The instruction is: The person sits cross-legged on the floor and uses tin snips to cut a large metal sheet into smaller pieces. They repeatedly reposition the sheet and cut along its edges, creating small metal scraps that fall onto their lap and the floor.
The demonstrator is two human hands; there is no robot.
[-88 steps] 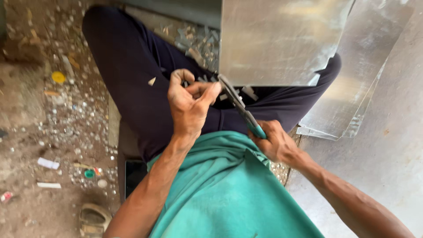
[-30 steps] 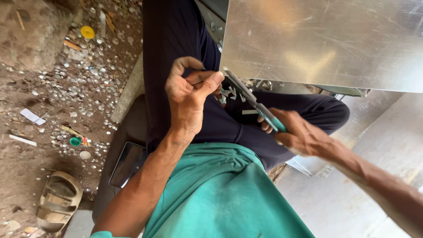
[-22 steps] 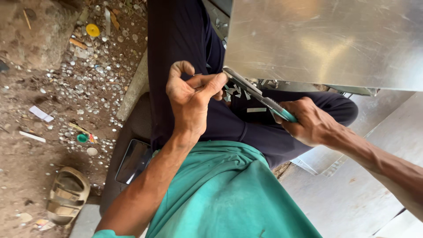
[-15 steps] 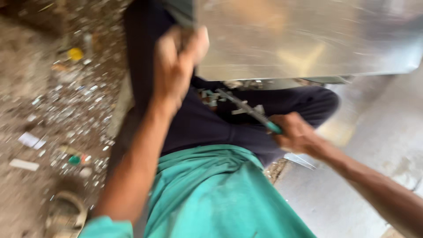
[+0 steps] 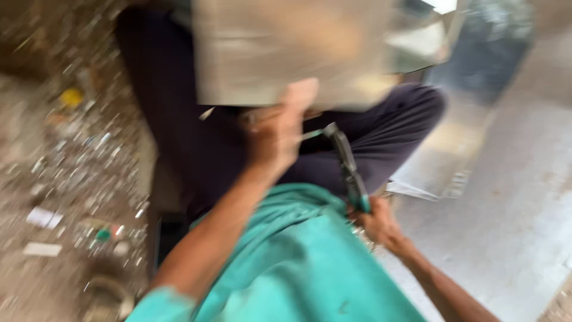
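Blurring hides detail — left hand [image 5: 280, 134] grips sheet metal [image 5: 292, 50]; right hand [image 5: 378, 223] clamps snips [image 5: 348, 164]

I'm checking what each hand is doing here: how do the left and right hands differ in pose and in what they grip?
The left hand is raised against the lower edge of the metal sheet; the right hand sits lower, beside the green shirt. The left hand pinches the sheet, while the right hand grips the green-handled snips. Both are bare and blurred.
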